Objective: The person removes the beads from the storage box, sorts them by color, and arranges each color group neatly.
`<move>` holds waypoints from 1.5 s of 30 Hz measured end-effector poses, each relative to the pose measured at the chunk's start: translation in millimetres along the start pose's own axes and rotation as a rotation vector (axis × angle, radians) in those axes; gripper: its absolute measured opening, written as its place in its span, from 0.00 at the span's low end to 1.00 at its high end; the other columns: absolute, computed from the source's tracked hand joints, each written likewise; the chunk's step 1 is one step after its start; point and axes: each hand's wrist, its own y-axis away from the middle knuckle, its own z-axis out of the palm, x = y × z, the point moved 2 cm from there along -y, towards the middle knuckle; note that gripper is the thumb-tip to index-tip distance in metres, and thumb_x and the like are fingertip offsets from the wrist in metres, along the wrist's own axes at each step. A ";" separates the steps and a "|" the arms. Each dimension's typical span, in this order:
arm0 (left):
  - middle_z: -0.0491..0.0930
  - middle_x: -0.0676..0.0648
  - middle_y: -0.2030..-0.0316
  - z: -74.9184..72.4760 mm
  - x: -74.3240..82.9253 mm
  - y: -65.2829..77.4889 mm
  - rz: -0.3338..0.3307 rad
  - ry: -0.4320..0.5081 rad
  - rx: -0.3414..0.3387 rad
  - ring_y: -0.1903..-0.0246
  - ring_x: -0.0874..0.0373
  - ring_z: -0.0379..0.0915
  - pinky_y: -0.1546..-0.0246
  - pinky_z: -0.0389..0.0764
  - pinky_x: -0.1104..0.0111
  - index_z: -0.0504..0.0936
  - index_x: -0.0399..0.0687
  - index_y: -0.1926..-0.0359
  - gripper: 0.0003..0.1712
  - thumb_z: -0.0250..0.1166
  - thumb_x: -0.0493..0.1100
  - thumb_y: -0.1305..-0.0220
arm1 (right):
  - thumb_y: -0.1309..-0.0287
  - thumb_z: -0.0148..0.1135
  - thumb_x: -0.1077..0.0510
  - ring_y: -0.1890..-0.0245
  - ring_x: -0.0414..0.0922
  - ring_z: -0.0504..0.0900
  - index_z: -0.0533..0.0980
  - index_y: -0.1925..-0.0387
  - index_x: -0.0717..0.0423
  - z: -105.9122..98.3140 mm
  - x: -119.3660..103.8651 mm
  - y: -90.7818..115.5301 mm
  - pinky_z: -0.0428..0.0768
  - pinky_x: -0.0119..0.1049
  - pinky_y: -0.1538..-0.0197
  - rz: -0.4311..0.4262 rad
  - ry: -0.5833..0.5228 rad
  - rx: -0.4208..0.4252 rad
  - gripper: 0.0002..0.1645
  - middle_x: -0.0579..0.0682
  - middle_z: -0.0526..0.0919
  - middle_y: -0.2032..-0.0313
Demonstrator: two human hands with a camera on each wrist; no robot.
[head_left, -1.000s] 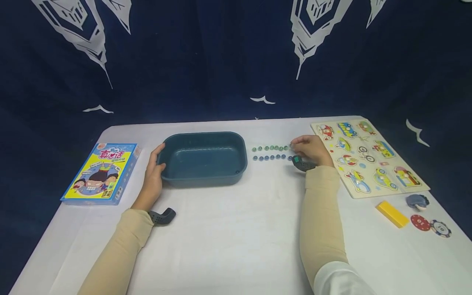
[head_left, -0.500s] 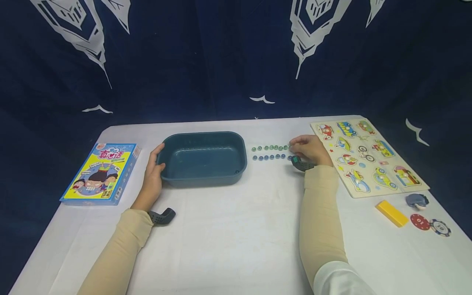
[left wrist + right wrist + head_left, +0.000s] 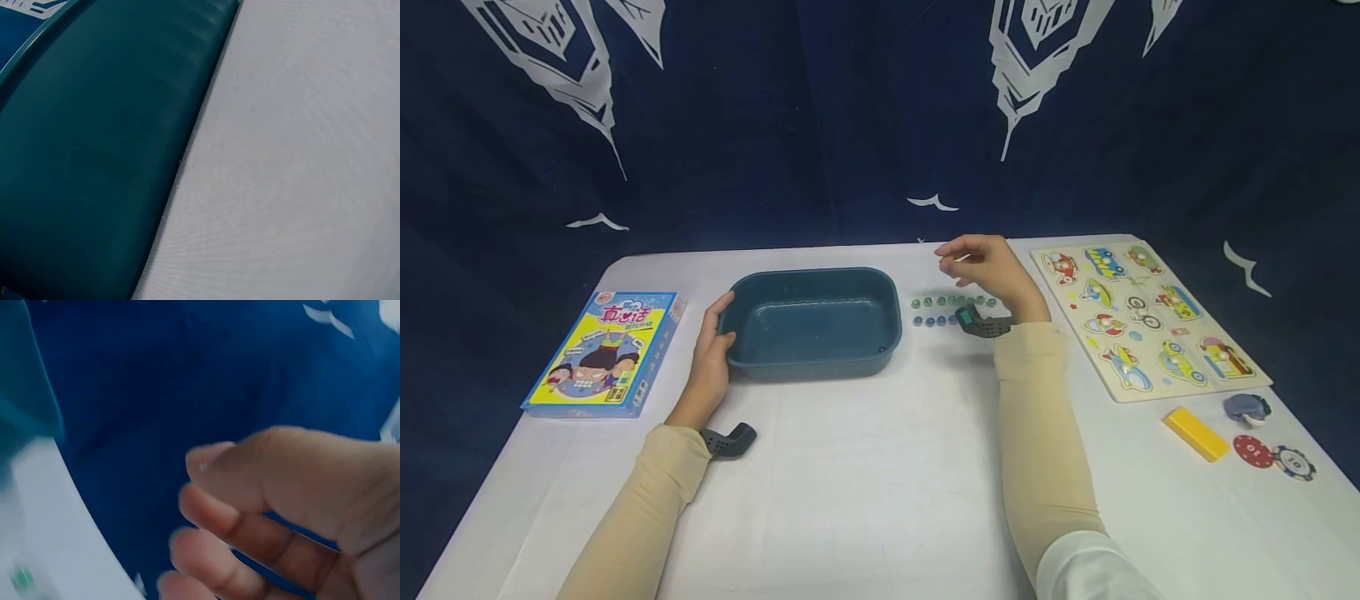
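My left hand (image 3: 706, 362) holds the left end of a dark teal plastic basin (image 3: 812, 367), fingers and thumb at its rim. In the left wrist view the basin's outer wall (image 3: 112, 150) fills the left side. A small dark round thing (image 3: 882, 349) shows inside, low at the right. My right hand (image 3: 988, 265) hovers above the rows of marbles, its fingers loosely bent and nothing visible between them. Beneath it runs a row of green glass marbles (image 3: 951, 301). A row of blue marbles (image 3: 929, 322) lies nearer, its right end hidden behind the wrist camera.
A blue and yellow card game box (image 3: 602, 354) lies at the left. On the right is a wooden picture puzzle board (image 3: 1138, 321). Near its front corner sit a yellow block (image 3: 1197, 434), a grey-blue lump (image 3: 1247, 409), a red chip (image 3: 1253, 451) and a black-and-white chip (image 3: 1294, 463).
My right hand has let go of a marble at the right end of the green row, then lifted and moved left. My left hand and the basin have stayed put.
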 end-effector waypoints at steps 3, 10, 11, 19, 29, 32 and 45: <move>0.45 0.49 0.21 -0.2 -7.3 -2.7 0.009 0.001 0.010 0.22 0.53 0.32 0.25 0.34 0.50 0.49 0.51 0.22 0.38 0.38 0.33 0.32 | 0.41 0.68 0.63 0.64 0.48 0.83 0.83 0.53 0.63 19.9 -16.7 -4.0 0.83 0.34 0.62 -0.043 -0.040 -0.121 0.14 0.56 0.86 0.57; 0.45 0.50 0.21 3.2 -8.5 -8.6 0.019 -0.001 0.012 0.22 0.54 0.33 0.25 0.34 0.52 0.50 0.51 0.22 0.38 0.39 0.33 0.33 | 0.39 0.65 0.65 0.61 0.49 0.82 0.82 0.52 0.65 69.2 -43.3 -8.8 0.82 0.38 0.60 -0.084 -0.005 -0.388 0.14 0.63 0.85 0.55; 0.45 0.50 0.21 4.1 -8.5 -9.1 0.015 0.001 0.009 0.22 0.54 0.33 0.25 0.34 0.52 0.50 0.52 0.22 0.38 0.39 0.33 0.33 | 0.38 0.65 0.64 0.60 0.50 0.83 0.83 0.52 0.64 77.0 -45.2 -8.9 0.82 0.38 0.59 -0.083 0.015 -0.427 0.13 0.64 0.85 0.53; 0.44 0.49 0.21 7.2 -1.1 -8.6 -0.012 0.015 -0.009 0.22 0.54 0.32 0.25 0.34 0.51 0.49 0.51 0.22 0.37 0.38 0.33 0.32 | 0.36 0.63 0.61 0.54 0.45 0.85 0.83 0.49 0.60 133.8 -50.5 -5.2 0.83 0.37 0.53 -0.121 0.246 -0.679 0.15 0.50 0.87 0.56; 0.44 0.53 0.21 3.9 -9.0 -9.6 -0.015 -0.001 -0.003 0.22 0.56 0.32 0.25 0.34 0.51 0.49 0.56 0.22 0.37 0.39 0.36 0.31 | 0.34 0.59 0.62 0.47 0.44 0.82 0.83 0.49 0.58 165.0 -39.3 -8.2 0.77 0.35 0.41 -0.162 0.349 -0.791 0.14 0.49 0.87 0.52; 0.44 0.52 0.21 2.3 -9.3 -8.4 -0.007 0.002 0.005 0.22 0.56 0.32 0.25 0.34 0.51 0.49 0.55 0.22 0.37 0.39 0.36 0.32 | 0.33 0.57 0.63 0.44 0.45 0.81 0.83 0.49 0.58 168.5 -41.0 -8.0 0.75 0.35 0.38 -0.188 0.366 -0.844 0.15 0.49 0.86 0.50; 0.44 0.51 0.21 -3.0 -11.4 -5.0 0.000 0.011 0.014 0.22 0.55 0.32 0.25 0.34 0.52 0.50 0.54 0.22 0.37 0.38 0.35 0.32 | 0.34 0.52 0.68 0.58 0.41 0.79 0.86 0.61 0.57 166.7 -47.2 -8.5 0.78 0.36 0.47 -0.160 0.401 -0.907 0.16 0.49 0.87 0.56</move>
